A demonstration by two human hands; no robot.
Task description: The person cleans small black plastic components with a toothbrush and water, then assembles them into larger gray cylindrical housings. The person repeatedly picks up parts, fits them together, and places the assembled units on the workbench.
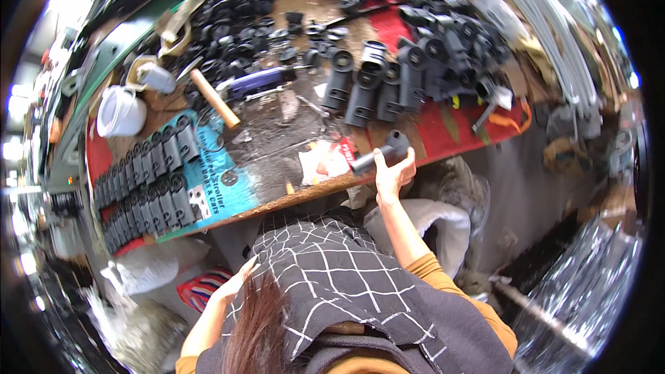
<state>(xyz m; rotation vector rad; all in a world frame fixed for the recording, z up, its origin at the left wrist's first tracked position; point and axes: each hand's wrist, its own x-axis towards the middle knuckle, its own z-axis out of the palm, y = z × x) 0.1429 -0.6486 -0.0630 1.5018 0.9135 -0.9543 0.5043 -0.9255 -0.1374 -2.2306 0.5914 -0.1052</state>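
Note:
My right hand (393,174) is raised at the near edge of the workbench (305,194) and grips a black plastic tube fitting (382,151) that lies on the edge. My left hand (239,280) hangs low beside my lap, below the bench, with fingers loosely apart and nothing visibly in it. It hovers near a red striped bag (201,289). A black checked cloth (332,270) covers my lap.
Rows of finished black fittings (149,187) lie at the left on a blue card (222,180). More fittings (377,86) sit mid-bench, with a large heap (457,41) behind. A wooden-handled hammer (215,97), a white jug (121,112) and white sacks (429,218) are nearby.

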